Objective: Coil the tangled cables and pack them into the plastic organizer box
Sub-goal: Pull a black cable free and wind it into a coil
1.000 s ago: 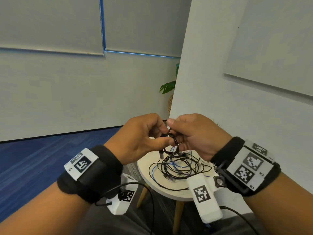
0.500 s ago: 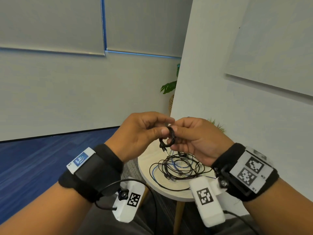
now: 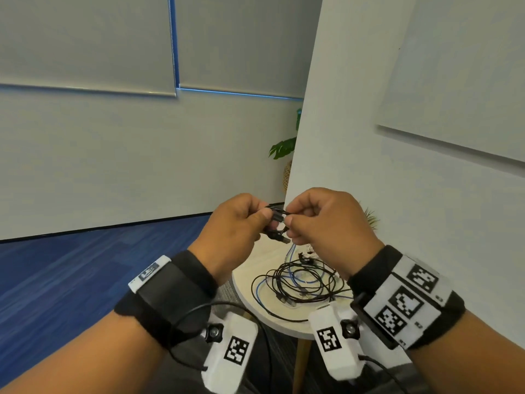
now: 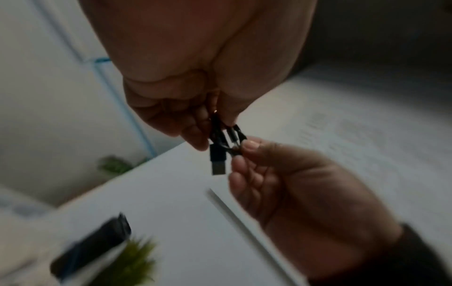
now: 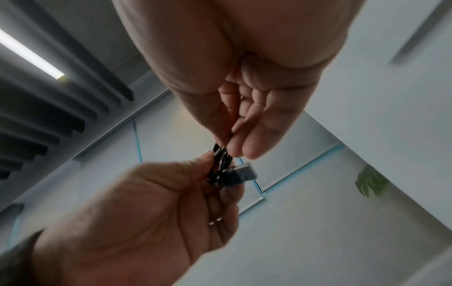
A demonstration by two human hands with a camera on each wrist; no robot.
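The small coiled black cable [image 3: 277,223] hangs in the air above the round desk [image 3: 255,291], pinched from both sides: left hand [image 3: 235,228] and right hand [image 3: 326,226] each have their grip clamped on it. Tangled cables [image 3: 298,282] lie on the desk below.

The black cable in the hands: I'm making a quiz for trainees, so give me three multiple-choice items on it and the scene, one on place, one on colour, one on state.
1. Where is the pile of loose cables?
A. on the round table
B. on the floor
C. in a box

2. What colour is the floor?
A. red
B. blue
C. green

3. How is the small coiled cable held?
A. left hand alone
B. lying free on the table
C. pinched by both hands

Answers:
1 A, the loose cables lie on the round table.
2 B, the floor is blue.
3 C, the left hand and right hand both pinch the coiled cable.
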